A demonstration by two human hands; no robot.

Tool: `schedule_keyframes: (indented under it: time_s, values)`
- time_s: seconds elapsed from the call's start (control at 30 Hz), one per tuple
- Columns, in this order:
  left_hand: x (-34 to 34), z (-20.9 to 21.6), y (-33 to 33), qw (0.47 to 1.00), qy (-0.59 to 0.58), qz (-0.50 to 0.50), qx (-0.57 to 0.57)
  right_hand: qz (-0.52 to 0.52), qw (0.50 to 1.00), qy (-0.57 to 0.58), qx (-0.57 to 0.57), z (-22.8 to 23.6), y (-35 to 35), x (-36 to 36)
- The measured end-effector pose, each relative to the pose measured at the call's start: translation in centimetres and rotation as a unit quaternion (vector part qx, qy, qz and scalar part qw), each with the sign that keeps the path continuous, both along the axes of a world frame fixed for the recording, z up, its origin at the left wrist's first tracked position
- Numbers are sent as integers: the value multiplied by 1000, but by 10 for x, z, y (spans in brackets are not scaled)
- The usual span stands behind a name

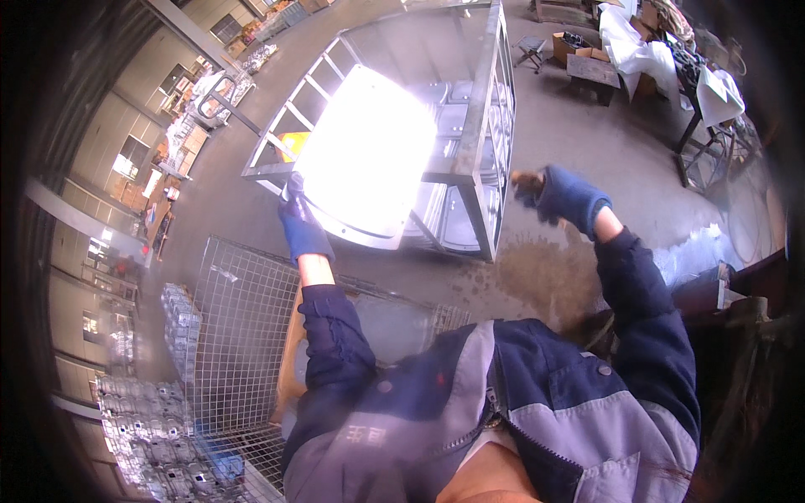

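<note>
A glossy, glaring metal panel [365,159] with curved edges stands tilted against a grey metal-framed rack [453,178]. On its lower left edge, my left hand [302,222] in a blue glove is closed, with the thumb side at the rim. My right hand [566,199], also gloved in blue with brown, soiled fingers, is raised to the right of the rack and touches nothing. Its fingers look apart, though slightly blurred. Inside the rack, several similar grey panels [465,218] are stacked behind the bright one.
A wire mesh cage [239,327] stands at my left, beside stacked silvery metal parts [142,419]. A handled cart [220,101] is behind the rack's left side. At the far right are a low bench [593,71] and white sheeting [637,50]. The floor has a wet stain [545,277].
</note>
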State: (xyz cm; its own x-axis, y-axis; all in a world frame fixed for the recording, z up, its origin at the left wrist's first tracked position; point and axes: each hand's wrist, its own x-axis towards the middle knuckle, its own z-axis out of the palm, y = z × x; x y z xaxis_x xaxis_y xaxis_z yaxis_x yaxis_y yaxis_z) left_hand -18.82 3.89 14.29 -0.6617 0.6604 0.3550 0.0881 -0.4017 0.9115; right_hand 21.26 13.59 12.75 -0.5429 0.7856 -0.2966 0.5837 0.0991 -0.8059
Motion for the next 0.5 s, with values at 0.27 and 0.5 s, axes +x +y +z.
schedule_keyframes:
  time_s: [0.27, 0.5]
  values:
    - [-4, -1, 12, 999, 24, -34, -4, 163, 983, 20, -84, -32, -19, 35]
    - [51, -24, 18, 977, -3, -210, 39, -312, 948, 56, 5, -7, -42, 114]
